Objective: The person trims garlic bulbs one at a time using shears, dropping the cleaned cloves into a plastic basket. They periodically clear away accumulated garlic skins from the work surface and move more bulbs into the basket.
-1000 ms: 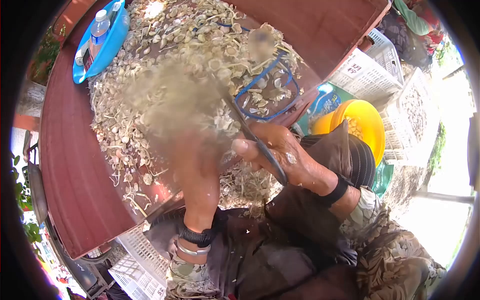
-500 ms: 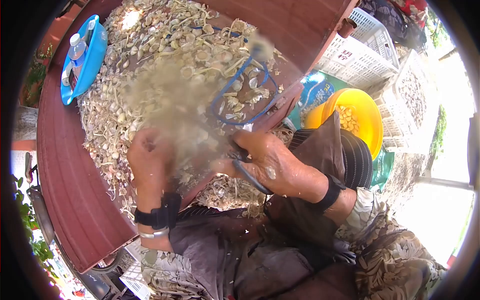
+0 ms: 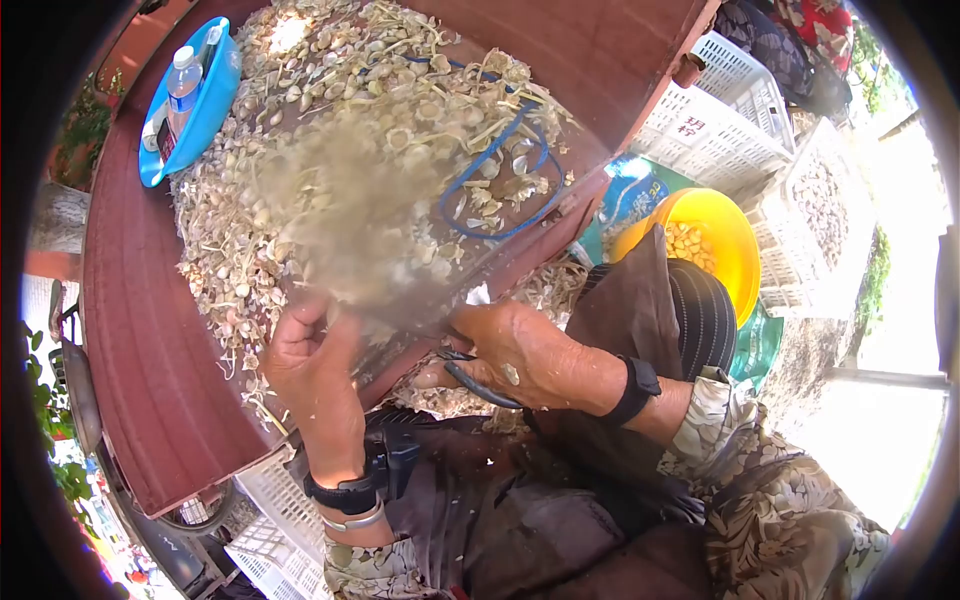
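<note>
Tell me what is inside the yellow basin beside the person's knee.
Pale garlic-like pieces lie inside the yellow basin. The dark cloth over the knee covers the basin's near-left part, so what lies there cannot be seen.

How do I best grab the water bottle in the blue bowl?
Probably wrap your fingers round the middle of the clear plastic water bottle, just below its white cap. Come from above, since the blue plastic bowl walls it in at the sides. The round, narrow body suits one hand.
</note>
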A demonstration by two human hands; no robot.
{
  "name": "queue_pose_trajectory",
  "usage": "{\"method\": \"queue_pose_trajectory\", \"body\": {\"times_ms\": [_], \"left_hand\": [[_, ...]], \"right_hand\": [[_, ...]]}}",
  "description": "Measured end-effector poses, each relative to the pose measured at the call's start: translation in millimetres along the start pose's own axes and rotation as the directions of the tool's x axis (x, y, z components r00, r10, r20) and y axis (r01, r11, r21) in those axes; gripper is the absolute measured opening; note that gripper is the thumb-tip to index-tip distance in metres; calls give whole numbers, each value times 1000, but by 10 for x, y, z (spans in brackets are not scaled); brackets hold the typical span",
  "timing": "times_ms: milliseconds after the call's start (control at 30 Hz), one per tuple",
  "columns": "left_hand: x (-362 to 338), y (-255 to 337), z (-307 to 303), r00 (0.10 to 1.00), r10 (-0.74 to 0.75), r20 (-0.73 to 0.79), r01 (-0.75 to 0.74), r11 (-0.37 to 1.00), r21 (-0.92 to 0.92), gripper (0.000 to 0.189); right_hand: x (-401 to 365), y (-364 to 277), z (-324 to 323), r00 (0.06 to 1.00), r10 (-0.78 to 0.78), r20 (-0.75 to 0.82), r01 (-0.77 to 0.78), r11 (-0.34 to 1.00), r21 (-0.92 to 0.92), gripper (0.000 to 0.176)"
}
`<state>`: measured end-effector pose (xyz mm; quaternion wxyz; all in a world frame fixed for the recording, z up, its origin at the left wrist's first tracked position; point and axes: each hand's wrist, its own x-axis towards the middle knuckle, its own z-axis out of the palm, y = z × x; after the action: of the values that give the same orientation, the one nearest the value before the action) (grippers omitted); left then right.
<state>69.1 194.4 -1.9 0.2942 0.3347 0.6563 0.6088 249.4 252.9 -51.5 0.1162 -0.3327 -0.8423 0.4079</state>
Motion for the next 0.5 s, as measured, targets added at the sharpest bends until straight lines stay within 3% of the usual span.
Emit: {"method": "queue_pose_trajectory", "body": {"times_ms": [100,167,200,300,367,433,500], "left_hand": [[-60,-52,-90,991,-131,34,135,977,-168,23],[-70,-84,-122,981,-179,77,195,923,-331,22],[-75,-108,-142,977,-185,103,211,879,-427,22],[45,-124,-279,964,-219,148,264,770,-580,21],[246,-176,-507,953,-242,185,302,684,-663,24],[408,-159,-553,971,-225,84,239,859,-452,31],[612,-182,-580,979,-200,39,203,970,-131,32]], "right_hand": [[-8,20,72,963,-188,-193,250,891,379,58],[-46,-27,-61,984,-38,176,-72,813,577,63],[-57,-92,-133,930,10,368,-253,744,619,65],[-73,-227,-154,947,66,314,-308,462,831,69],[-25,-193,-264,950,115,292,-314,350,883,73],[50,-165,-305,964,165,208,-240,207,948,77],[134,-104,-315,971,149,188,-212,165,963,79]]}}
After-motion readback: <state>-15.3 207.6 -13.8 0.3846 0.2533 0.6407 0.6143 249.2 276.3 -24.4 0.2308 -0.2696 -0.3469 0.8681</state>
